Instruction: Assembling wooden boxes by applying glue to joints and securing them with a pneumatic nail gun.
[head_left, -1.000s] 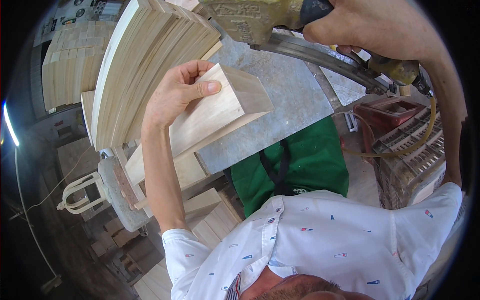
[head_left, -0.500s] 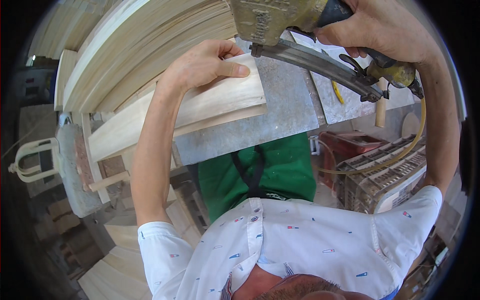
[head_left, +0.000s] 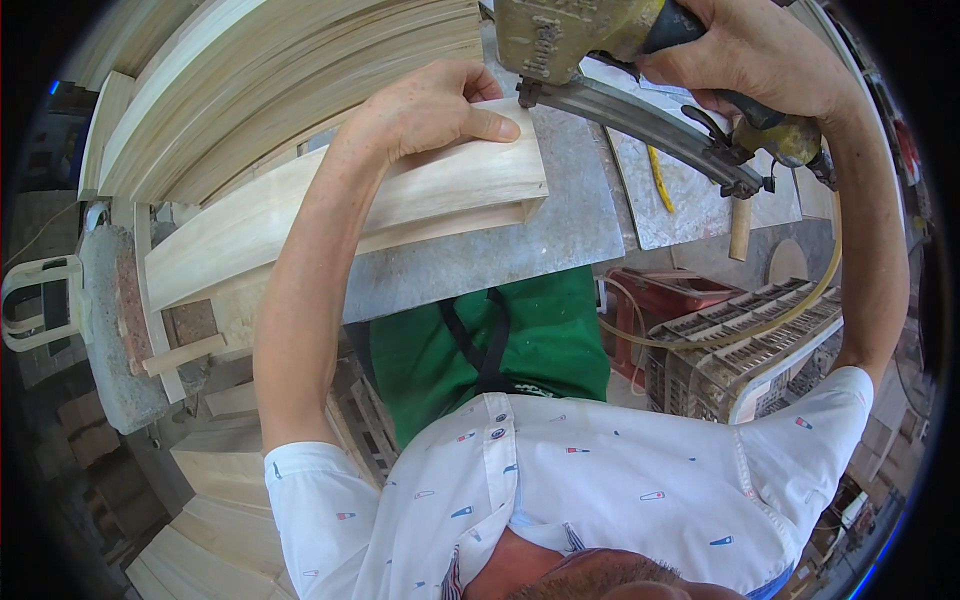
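Observation:
A pale wooden board (head_left: 450, 172) lies on top of narrower wooden pieces, forming a long shallow box shape with a gap along its near side. My left hand (head_left: 430, 112) grips its far right end, thumb on the top face and the other fingers over the far edge, partly hidden. In my right hand (head_left: 755, 60) is the handle of a worn yellow and black nail gun (head_left: 548, 42). The gun's nose sits at the far right corner of the board, just beyond my left thumb; whether it touches is hard to tell. Its long grey magazine slants toward my right forearm.
Stacked pale boards (head_left: 300, 80) stand beyond the work. A grey metal sheet (head_left: 440, 268) covers the bench. To the right are a yellow tool handle (head_left: 660, 180), a wooden handle (head_left: 740, 230), a yellow air hose (head_left: 780, 325), a red container (head_left: 660, 290) and a slatted crate (head_left: 720, 350).
The view has shifted a little. My left hand, the board and the nail gun appear slightly further right and up, and more of the box's open right end shows. Both grips are unchanged.

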